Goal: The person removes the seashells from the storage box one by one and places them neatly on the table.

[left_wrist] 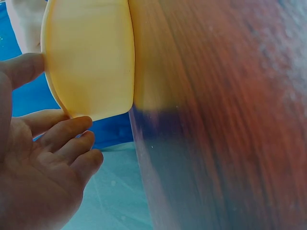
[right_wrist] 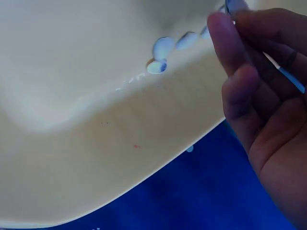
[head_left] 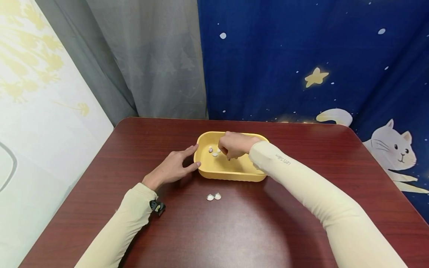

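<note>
A yellow plastic basin (head_left: 231, 175) stands on the table. My left hand (head_left: 174, 167) is at its left end, with spread fingers and thumb touching the rim; the left wrist view shows these fingers (left_wrist: 72, 132) against the basin's outer wall (left_wrist: 93, 57). My right hand (head_left: 234, 144) reaches down into the basin. In the right wrist view its thumb and fingers pinch a small whitish shell (right_wrist: 236, 6), largely hidden by the fingertips. Several pale shells (right_wrist: 164, 48) lie along the basin's bottom edge, among them a brownish one (head_left: 210, 150) at the left.
Two white shells (head_left: 213, 196) lie side by side on the dark red-brown table (head_left: 214, 230), in front of the basin. A grey curtain (head_left: 161, 63) and a blue curtain (head_left: 268, 63) hang behind the far table edge. A white patterned surface (head_left: 43, 119) rises along the left.
</note>
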A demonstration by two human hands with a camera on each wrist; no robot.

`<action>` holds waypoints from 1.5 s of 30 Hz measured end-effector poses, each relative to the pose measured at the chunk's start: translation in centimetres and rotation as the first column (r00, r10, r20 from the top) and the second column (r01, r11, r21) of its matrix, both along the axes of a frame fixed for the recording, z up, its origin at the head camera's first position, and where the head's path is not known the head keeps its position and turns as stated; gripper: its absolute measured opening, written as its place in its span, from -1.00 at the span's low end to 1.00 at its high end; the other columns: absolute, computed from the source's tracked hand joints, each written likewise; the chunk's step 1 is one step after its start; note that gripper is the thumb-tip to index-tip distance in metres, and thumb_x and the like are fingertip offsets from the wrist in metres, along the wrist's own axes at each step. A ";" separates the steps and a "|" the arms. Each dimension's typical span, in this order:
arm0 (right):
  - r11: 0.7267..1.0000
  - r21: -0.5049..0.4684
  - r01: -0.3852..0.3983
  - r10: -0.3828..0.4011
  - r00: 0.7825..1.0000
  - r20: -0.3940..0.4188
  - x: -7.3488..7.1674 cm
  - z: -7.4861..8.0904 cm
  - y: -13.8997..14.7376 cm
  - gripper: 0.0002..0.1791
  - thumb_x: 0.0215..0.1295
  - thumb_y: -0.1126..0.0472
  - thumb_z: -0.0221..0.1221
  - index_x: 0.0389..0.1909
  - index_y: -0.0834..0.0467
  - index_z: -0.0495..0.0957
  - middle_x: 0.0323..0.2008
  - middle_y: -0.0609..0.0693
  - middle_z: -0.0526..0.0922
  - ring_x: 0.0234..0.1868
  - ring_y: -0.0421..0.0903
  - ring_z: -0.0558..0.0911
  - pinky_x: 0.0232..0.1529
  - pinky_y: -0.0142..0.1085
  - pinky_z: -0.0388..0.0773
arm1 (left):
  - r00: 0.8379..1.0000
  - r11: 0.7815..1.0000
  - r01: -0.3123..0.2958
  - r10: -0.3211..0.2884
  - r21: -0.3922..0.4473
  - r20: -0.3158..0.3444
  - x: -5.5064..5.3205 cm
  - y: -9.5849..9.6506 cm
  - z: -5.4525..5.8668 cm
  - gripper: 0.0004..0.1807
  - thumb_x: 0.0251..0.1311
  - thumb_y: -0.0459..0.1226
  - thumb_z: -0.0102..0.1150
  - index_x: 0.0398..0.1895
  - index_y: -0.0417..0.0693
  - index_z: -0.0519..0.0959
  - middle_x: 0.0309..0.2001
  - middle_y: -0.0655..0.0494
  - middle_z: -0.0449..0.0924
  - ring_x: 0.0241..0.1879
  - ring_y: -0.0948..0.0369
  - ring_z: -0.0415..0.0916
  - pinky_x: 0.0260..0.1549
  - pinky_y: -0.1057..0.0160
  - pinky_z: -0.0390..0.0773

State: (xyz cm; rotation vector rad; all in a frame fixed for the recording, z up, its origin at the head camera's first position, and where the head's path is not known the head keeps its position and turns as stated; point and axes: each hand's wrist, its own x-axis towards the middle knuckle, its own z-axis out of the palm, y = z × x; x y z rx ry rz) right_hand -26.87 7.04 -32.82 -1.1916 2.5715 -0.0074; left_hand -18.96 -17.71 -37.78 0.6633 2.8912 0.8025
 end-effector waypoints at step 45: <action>0.893 -0.450 -0.026 0.113 0.980 0.167 7.9 1.8 4.3 -0.89 0.16 0.25 0.41 -0.49 -0.01 0.72 -0.54 -0.26 0.69 -0.47 -0.39 0.63 -0.27 -0.41 0.63 | 1.000 1.000 -0.014 0.014 -0.020 0.001 0.2 0.3 0.2 -0.19 0.37 0.13 0.10 0.57 0.02 0.17 0.53 -0.03 0.24 0.51 0.03 0.24 0.44 -0.08 0.33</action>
